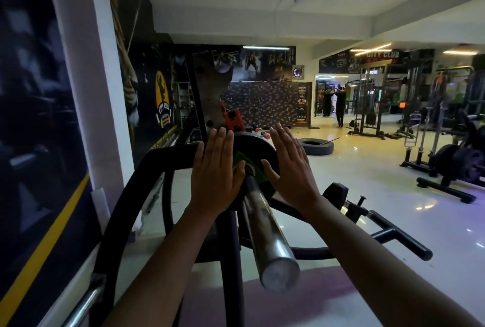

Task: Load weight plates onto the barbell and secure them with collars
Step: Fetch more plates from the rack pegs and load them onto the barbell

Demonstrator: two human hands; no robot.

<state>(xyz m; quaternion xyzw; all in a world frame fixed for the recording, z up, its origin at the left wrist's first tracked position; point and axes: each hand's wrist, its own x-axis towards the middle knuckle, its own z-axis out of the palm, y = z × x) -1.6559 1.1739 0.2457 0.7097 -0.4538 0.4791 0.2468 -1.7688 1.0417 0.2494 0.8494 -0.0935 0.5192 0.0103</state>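
A black weight plate [253,152] with a green label sits on the steel barbell sleeve [265,232], whose bare end points toward me. My left hand [216,171] lies flat with straight fingers on the plate's left face. My right hand [290,164] presses flat on its right face, fingers straight and pointing up. Both palms touch the plate on either side of the sleeve. No collar shows on the sleeve.
The barbell rests on a black rack frame [147,169] beside the left wall [99,90]. A red and black fitting [232,119] stands behind the plate. A tyre [316,146] lies on the glossy floor, a person stands far back, and machines [451,158] fill the right.
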